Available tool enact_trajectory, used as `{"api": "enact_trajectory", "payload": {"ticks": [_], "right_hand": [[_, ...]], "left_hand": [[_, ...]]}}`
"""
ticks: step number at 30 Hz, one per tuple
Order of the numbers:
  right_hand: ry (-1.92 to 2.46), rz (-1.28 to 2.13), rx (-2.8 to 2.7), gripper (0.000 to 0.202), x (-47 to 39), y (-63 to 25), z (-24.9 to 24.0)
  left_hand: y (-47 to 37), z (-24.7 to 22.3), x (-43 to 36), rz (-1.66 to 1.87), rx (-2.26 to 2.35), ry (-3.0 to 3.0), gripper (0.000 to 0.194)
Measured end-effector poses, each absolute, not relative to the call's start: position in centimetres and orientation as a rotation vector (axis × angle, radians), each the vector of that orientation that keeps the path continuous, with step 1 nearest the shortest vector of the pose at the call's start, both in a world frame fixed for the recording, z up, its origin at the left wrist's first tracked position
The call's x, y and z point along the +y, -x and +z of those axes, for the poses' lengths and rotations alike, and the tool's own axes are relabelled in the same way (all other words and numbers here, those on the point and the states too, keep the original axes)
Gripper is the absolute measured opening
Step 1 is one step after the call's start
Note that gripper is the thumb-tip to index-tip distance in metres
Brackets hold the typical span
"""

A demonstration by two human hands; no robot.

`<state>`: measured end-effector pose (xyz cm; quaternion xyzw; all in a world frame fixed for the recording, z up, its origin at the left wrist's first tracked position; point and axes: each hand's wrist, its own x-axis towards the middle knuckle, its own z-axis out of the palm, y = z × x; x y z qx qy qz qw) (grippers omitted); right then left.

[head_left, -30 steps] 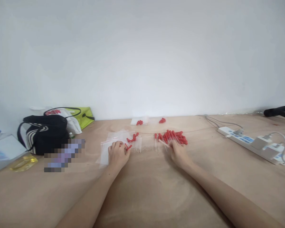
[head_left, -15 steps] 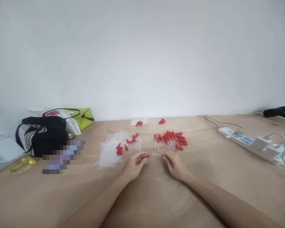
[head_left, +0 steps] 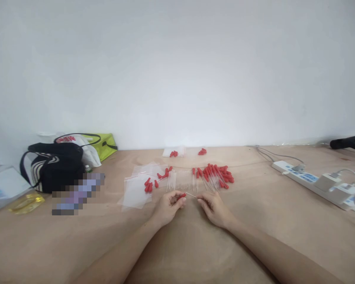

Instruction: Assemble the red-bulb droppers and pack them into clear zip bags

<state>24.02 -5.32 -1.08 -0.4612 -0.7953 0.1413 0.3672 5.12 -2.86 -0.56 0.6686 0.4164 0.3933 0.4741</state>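
My left hand (head_left: 168, 208) pinches a red rubber dropper bulb (head_left: 181, 196), its mouth toward the right. In my right hand (head_left: 215, 209) is a thin clear glass dropper tube (head_left: 191, 195), held between thumb and fingers. The tube's left end meets the bulb or lies right at it; I cannot tell whether it is inside. Just beyond my hands, bare glass tubes (head_left: 185, 179) lie side by side in a row. Right of them is a pile of droppers with red bulbs (head_left: 214, 171). Several loose red bulbs (head_left: 148, 186) lie to the left.
Clear zip bags (head_left: 136, 193) lie left of the tubes. Small bags with red bulbs (head_left: 173, 154) are by the wall. A black bag (head_left: 59, 167) and a yellow-green bag (head_left: 108, 146) stand at left. A power strip (head_left: 307, 177) with plugged-in chargers is at right.
My right hand has moved left, bringing the glass tube from a gap away up to the bulb. My left hand has stayed nearly in place, its grip on the bulb slightly shifted.
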Motion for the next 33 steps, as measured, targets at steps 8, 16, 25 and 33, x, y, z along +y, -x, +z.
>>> {"api": "enact_trajectory", "payload": {"ticks": [8,16,25,33], "right_hand": [[1.140,0.455,-2.061,0.025,-5.3,-24.1,-1.0],[1.126,0.235,-2.230,0.025,-4.7,-25.4,-1.1],[1.086,0.024,-2.279,0.025,-5.6,-25.1,-0.4],[1.083,0.115,-2.258,0.022,-5.9,-24.3,-0.8]], "left_hand": [[-5.3,-0.8,-2.9,1.037,1.087,-1.721,0.024],[-4.7,-0.5,-3.3,0.923,1.112,-2.160,0.019],[-4.9,1.0,-4.2,0.761,1.037,-2.430,0.021],[-4.9,0.6,-4.2,0.720,0.944,-2.512,0.021]]}}
